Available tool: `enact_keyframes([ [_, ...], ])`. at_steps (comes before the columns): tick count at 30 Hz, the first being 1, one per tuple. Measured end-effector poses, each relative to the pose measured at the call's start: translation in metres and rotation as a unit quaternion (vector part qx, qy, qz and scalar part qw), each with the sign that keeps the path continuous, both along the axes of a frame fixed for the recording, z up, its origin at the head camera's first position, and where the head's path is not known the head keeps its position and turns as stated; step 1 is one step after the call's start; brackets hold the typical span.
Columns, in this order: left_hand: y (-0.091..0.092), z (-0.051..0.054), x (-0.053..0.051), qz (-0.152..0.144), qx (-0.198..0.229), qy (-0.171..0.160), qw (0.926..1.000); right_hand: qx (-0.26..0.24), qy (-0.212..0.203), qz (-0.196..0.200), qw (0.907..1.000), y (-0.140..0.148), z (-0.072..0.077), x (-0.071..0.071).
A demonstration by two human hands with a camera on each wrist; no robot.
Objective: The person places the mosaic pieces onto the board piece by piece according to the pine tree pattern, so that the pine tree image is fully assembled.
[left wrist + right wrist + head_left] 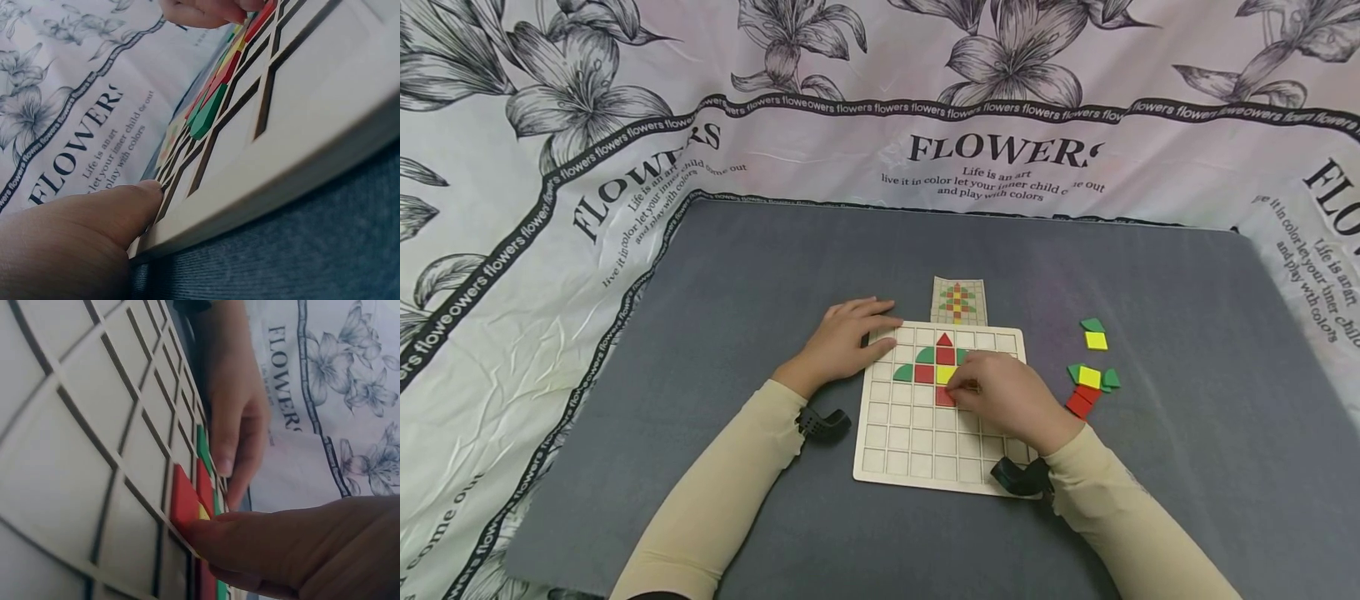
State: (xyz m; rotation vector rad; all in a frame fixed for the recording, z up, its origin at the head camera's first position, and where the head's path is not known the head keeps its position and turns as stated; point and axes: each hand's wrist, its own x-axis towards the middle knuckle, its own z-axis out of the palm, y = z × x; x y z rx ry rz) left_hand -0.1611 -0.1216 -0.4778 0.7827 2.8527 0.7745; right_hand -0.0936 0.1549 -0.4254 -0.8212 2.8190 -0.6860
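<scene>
A pale gridded board [898, 462] bears red, green and yellow tiles. The right hand [1011, 400] bends over it, with thumb and fingertips gripping the edge of a red square [945, 397] below a yellow square [946, 375]. In the right wrist view the thumb overlaps this red square [183, 497]; another red tile [206, 578] shows beneath the hand. The left hand [850, 337] rests at the board's upper left edge, fingers extended, near a green quarter-round tile [903, 372]. Its thumb [140, 203] touches the rim in the left wrist view.
A small pattern card [958, 302] lies against the board's far edge. Right of the board are loose tiles: a yellow square [1096, 341], red tiles [1082, 402] and several green ones [1092, 325]. Floral cloth [820, 150] borders the grey tabletop [775, 275].
</scene>
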Motion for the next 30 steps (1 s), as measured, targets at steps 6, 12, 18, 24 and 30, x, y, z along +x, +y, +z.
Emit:
enact_keyframes([
  [6,0.0,0.003,0.0,0.001,-0.001,0.0,1.0,0.018,0.013,-0.011,0.9997,0.012,0.006,-0.002],
  [12,0.0,0.003,0.001,0.001,-0.003,-0.003,1.0,0.008,0.011,-0.028,0.9995,0.028,0.012,-0.005],
  [18,0.0,0.002,0.001,0.003,-0.003,0.001,1.0,0.009,0.0,-0.061,0.9981,0.048,0.016,-0.004],
  [24,0.001,0.003,0.001,0.001,-0.001,-0.004,1.0,0.009,-0.003,-0.094,0.9955,0.071,0.017,-0.004],
  [30,0.0,0.003,0.001,0.001,-0.001,-0.003,1.0,0.012,-0.013,-0.116,0.9931,0.091,0.017,-0.009],
])
